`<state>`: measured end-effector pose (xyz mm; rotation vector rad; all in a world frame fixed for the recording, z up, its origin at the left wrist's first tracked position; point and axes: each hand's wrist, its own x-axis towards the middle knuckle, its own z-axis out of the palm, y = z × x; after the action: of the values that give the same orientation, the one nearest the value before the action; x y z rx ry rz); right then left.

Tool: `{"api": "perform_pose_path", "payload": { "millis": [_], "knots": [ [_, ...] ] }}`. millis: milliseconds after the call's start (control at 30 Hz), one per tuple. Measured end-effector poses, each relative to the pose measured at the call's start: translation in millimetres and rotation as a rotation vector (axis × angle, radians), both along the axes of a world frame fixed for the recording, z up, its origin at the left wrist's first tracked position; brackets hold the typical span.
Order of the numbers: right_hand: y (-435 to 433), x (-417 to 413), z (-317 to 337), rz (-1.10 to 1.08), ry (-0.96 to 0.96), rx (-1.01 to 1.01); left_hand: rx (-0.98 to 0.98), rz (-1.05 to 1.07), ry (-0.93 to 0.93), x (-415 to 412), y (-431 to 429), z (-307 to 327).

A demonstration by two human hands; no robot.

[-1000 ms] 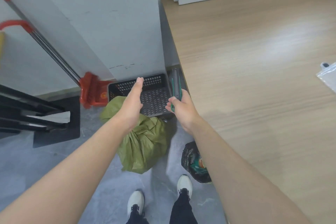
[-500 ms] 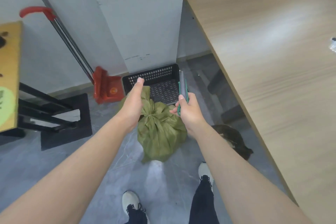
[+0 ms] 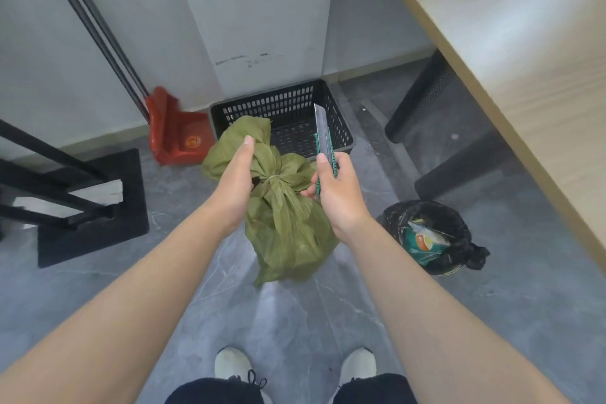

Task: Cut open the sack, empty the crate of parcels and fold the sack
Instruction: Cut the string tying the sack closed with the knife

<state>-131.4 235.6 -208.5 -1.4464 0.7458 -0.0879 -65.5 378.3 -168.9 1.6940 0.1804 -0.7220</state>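
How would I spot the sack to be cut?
Start at the black crate by the wall. The sack sits on the floor just before it. Unlike the black rubbish bag nearby, it is olive green and tied at the neck.

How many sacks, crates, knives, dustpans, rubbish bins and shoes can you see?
green sack: 1
black crate: 1
knife: 1
red dustpan: 1
rubbish bin: 1
white shoes: 2
Total: 7
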Motion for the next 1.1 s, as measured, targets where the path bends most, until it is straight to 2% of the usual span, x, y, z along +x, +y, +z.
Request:
{"api": "perform_pose_path", "payload": {
  "millis": [133, 333, 400, 467, 567, 733, 933, 1100],
  "knots": [
    [-6, -4, -79, -0.01, -0.023, -0.027, 0.049, -0.036, -0.08, -2, 6, -98],
    [-9, 5, -181, 0.013, -0.076, -0.12, 0.023, -0.011, -0.175, 6, 7, -220],
    [-7, 10, -208, 0.009, -0.097, -0.129, 0.039, -0.01, -0.251, 13, 7, -251],
    [-5, 15, -231, -0.007, -0.12, -0.128, 0.141, -0.027, -0.384, 22, 6, -276],
    [-5, 24, -258, -0.041, -0.172, -0.105, 0.303, -0.071, -0.576, 35, 4, -303],
    [-5, 28, -286, -0.035, -0.25, -0.093, 0.45, -0.059, -0.773, 51, -3, -339],
    [-6, 26, -294, 0.069, -0.241, -0.385, 0.446, 0.0, -0.764, 50, -7, -344],
    [-17, 30, -298, 0.185, -0.247, -0.643, 0.377, -0.002, -0.659, 46, -14, -343]
  ]
}}
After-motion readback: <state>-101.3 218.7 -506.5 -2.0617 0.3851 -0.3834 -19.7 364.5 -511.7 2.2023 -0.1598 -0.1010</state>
